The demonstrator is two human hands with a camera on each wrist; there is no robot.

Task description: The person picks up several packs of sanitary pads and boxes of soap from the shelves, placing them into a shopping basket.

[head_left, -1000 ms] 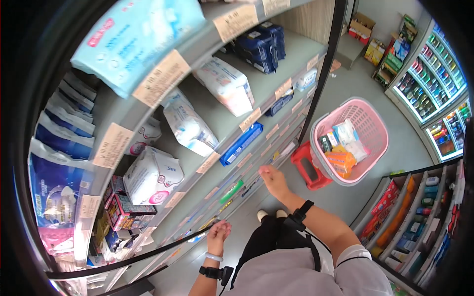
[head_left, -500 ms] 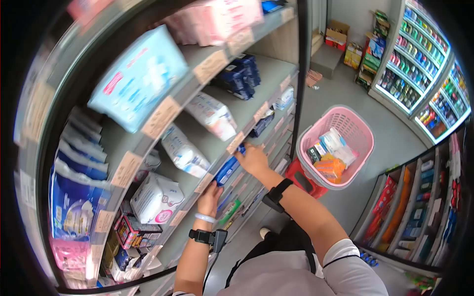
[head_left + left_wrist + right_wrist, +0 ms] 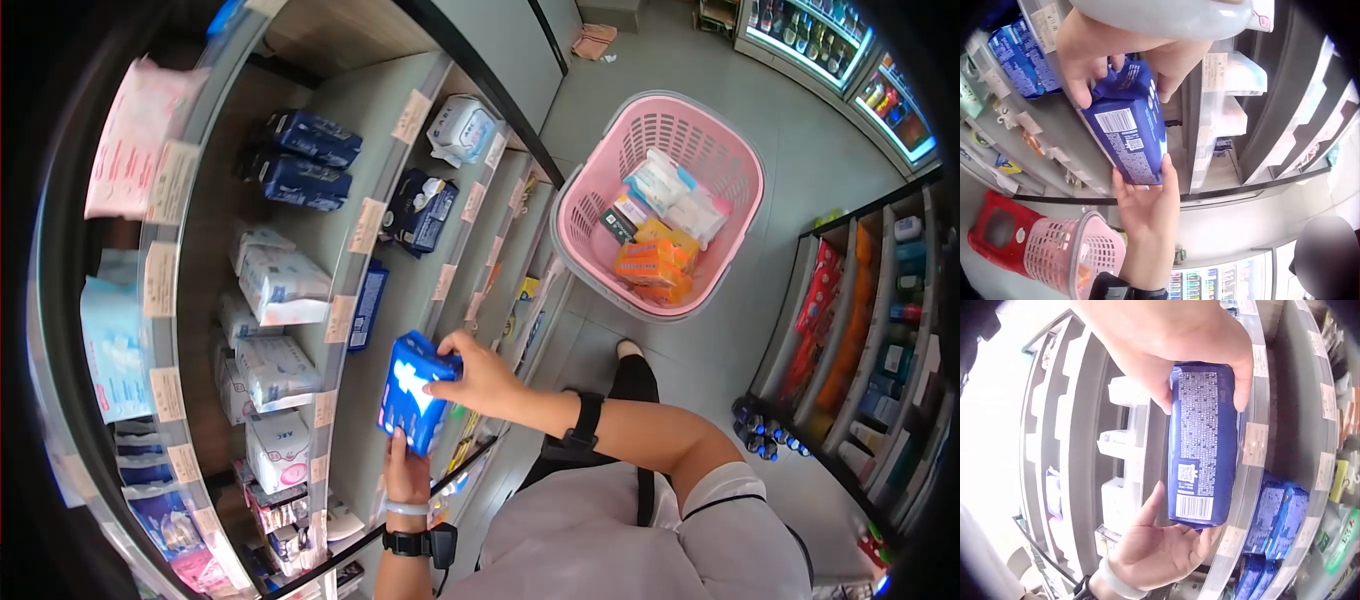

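Observation:
A blue plastic-wrapped pack point(image 3: 417, 395) with a white figure on its front is held in front of the shelves. My right hand point(image 3: 478, 380) grips its upper end, the thumb lying across the front. At the lower end my left hand point(image 3: 408, 475) holds it, thumb on the front face. The pack's back, with a barcode and small print, shows in the left wrist view, where the left hand point(image 3: 1129, 47) curls round the near end. In the right wrist view, thumb and fingers of the right hand point(image 3: 1179, 344) clasp opposite sides.
Shelves point(image 3: 385, 110) with price tags carry white packs point(image 3: 285, 280), dark blue packs point(image 3: 310, 160) and another blue pack point(image 3: 367, 305). A pink basket point(image 3: 590, 210) holding several packets stands to the right. Farther right is a second shelf point(image 3: 790, 380); lit drinks coolers point(image 3: 810, 45) stand behind.
Both hands, first holding nothing before the shelves, reached a blue pack on the shelf. Now they hold it out from the shelf, front upward. The head view has swung closer to the basket.

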